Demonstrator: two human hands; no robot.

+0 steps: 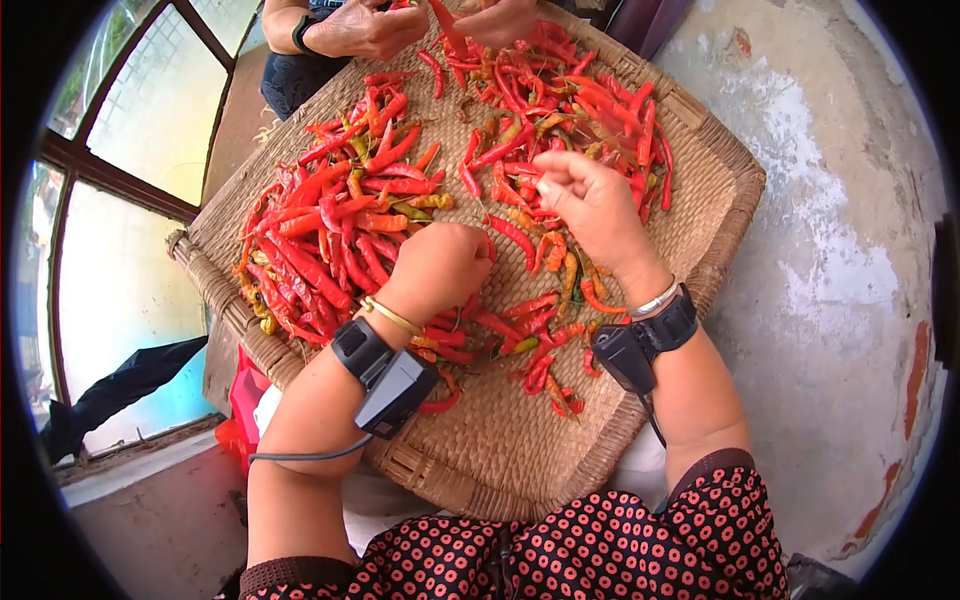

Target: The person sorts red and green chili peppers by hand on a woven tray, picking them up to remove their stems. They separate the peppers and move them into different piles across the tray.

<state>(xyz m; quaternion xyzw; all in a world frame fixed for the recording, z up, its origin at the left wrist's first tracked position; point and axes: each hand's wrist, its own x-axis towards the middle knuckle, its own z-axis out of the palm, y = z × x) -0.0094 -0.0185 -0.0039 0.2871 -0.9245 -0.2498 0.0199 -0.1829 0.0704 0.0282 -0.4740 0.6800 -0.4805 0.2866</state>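
My left hand (445, 265) is curled into a fist above the middle of a woven tray (480, 455). A bit of red chili pepper (491, 247) shows at its finger edge; the rest is hidden by the fingers. To the right, my right hand (595, 205) has thumb and fingers drawn together in a pinch beside the right pile of chili peppers (520, 140). What is between those fingertips, if anything, I cannot make out. A larger pile of red chili peppers (320, 225) lies left of my left hand. Orange and greenish peppers (570, 275) are scattered between my wrists.
Across the tray, another person's hands (370, 30) are at work over the peppers, one near a long red chili (447, 25). A window (130, 120) stands at left with a dark folded cloth (120, 385) by it. A worn plaster wall (810, 230) is on the right.
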